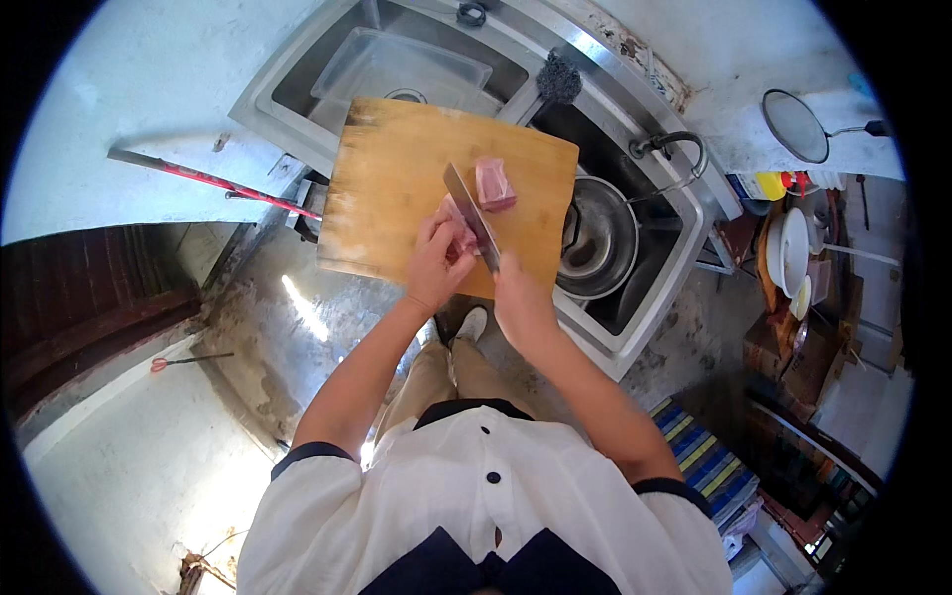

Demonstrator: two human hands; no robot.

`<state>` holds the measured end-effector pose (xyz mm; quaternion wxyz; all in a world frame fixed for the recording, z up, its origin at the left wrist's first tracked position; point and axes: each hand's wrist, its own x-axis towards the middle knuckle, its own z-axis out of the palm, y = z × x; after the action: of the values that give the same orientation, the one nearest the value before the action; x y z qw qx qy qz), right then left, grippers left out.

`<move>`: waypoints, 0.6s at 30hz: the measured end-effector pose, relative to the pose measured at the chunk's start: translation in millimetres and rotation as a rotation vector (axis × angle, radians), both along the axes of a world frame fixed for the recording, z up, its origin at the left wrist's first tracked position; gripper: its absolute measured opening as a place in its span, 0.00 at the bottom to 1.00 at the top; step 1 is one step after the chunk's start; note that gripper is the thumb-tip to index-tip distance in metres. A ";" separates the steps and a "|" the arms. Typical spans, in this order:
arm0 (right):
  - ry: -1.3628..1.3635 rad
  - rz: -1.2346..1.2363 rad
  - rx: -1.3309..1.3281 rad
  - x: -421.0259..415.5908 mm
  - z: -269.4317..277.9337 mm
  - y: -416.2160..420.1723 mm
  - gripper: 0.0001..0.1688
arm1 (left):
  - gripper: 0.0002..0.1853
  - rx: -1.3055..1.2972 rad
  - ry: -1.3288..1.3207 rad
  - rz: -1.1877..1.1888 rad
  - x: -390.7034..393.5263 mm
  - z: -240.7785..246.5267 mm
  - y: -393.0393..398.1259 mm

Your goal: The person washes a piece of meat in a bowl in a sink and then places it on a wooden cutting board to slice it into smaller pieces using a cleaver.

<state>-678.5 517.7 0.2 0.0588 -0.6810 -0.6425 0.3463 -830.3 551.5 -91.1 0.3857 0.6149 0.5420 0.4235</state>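
A wooden cutting board (394, 163) lies across the front of a double sink. My right hand (522, 305) grips the handle of a cleaver (470, 212), whose broad blade slants up and to the left over the board. Against the blade's left side is a piece of raw meat (462, 230), pinned by the curled fingers of my left hand (439, 260), which partly cover it. Whether the edge has entered the meat cannot be made out. A second chunk of raw meat (494, 183) rests on the board to the right of the blade, apart from it.
The left basin holds a clear plastic tub (401, 63). In the right basin sits a metal pot (606, 238) beneath the curved faucet (684, 141). A steel-wool scourer (558, 77) lies on the sink divider. A strainer (796, 126) hangs on the right wall.
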 end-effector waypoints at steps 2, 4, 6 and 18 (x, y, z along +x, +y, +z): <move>0.000 0.024 0.012 -1.5 -3.1 18.1 0.10 | 0.13 -0.043 0.006 -0.023 0.1 4.6 4.3; 0.020 0.039 0.023 -2.8 -5.8 22.0 0.10 | 0.13 -0.070 -0.007 -0.059 -5.7 1.1 7.8; -0.017 0.059 0.012 2.8 4.0 0.5 0.11 | 0.13 0.010 0.048 -0.031 -6.9 -10.0 6.2; -0.011 0.059 0.136 -14.3 -12.2 29.4 0.18 | 0.18 0.021 0.094 -0.068 -5.7 -5.2 8.9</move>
<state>-692.8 547.1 -11.9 0.0912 -0.6581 -0.6847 0.2997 -836.0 560.4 -96.3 0.3674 0.6563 0.5338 0.3864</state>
